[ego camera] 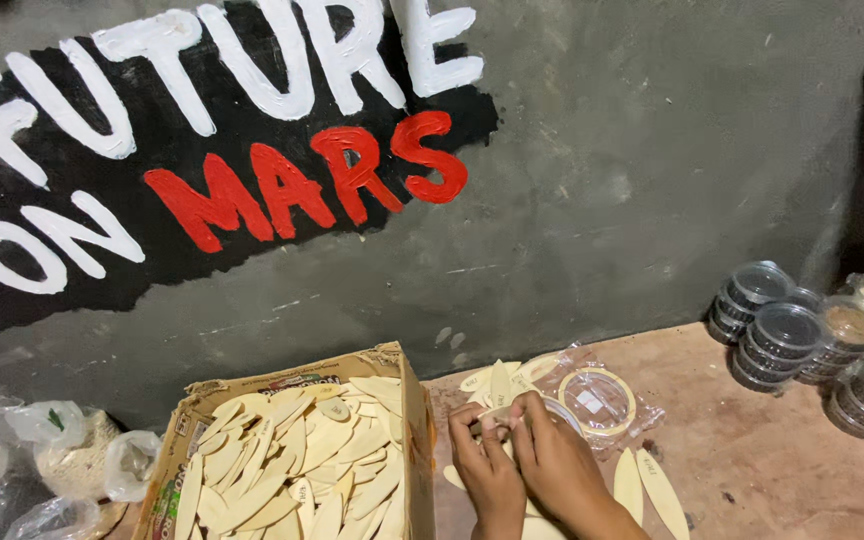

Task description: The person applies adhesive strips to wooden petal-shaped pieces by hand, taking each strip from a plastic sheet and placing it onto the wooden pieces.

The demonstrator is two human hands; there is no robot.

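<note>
Left hand (482, 465) and right hand (552, 455) together pinch a wooden spoon (500, 385) pointing to 12 o'clock; cardboard box (407, 400) of spoons at 9 o'clock.

I see a grey wall (652, 170) behind with a black painted patch (202, 150) carrying white and red lettering. Far right I've got stacks of small clear lidded containers (782, 335), some holding a tan powder, on the reddish-brown floor (752, 450). Bottom left, crumpled clear plastic bags (42, 460) sit beside the cardboard box (192, 410).
</note>
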